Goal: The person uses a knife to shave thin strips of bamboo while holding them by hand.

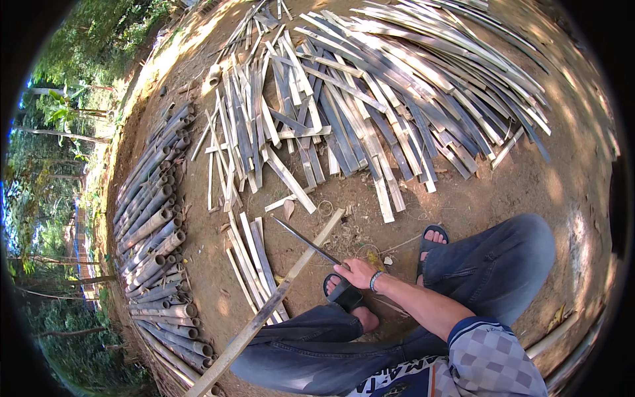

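Bamboo strip (268,303) slants past the left knee (254,367), crossed by a knife (305,245) clenched in the right hand (359,272); the left hand is out of view. Contact looks uncertain; strokes are best shallow, away from that knee.

Ltrs. (411,370) & no. (493,329) on shirt (486,360)

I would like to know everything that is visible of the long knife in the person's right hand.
The long knife has a slender, nearly straight, dark blade that looks like metal. Its handle is mostly hidden in the right hand, which grips it, so the handle's material cannot be told. The knife slants, its tip pointing forward and to the person's left. It crosses over the long, pale bamboo strip, near that strip's far end; whether they touch is unclear.
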`<state>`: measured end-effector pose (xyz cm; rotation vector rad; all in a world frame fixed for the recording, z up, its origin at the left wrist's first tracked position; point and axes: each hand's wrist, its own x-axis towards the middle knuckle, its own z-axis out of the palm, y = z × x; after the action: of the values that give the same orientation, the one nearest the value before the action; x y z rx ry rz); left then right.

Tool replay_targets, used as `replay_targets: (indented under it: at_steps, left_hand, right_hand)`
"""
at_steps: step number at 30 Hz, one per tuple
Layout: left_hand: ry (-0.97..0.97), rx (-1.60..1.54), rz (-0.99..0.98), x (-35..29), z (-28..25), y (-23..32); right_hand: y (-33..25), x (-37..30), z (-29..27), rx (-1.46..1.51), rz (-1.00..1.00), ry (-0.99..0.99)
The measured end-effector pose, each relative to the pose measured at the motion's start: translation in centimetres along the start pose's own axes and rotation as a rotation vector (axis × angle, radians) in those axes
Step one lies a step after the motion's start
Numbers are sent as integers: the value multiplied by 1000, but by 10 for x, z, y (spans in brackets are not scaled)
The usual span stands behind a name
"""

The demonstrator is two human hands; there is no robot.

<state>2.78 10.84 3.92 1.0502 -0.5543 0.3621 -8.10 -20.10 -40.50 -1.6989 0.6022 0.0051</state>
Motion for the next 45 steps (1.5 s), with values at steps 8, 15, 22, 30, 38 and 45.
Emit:
replay_targets:
  at_steps: [8, 15, 22, 30, 38, 45]
  left_hand:
    - [90, 50, 41, -1, 10, -5]
    - [29, 12, 5, -1, -4, 0]
    - [18, -12, -23, -2, -4, 1]
    - [-13, -118, -59, 2, -8, -3]
    - [-34, -82, -49, -1, -5, 3]
    - [4, -2, 2, -5, 6, -1]
  right_hand:
    - [-55, -19, 6, -32, -167, -145]
    - [-14, -2, 2, 57, -49, -52]
    - [-27, -6, -6, 38, -36, -57]
    - [-58, -26, 6, -35, -164, -162]
    - [7, 8, -9, -22, 93, 37]
    - [-39, -21, 3, 76, -75, -145]
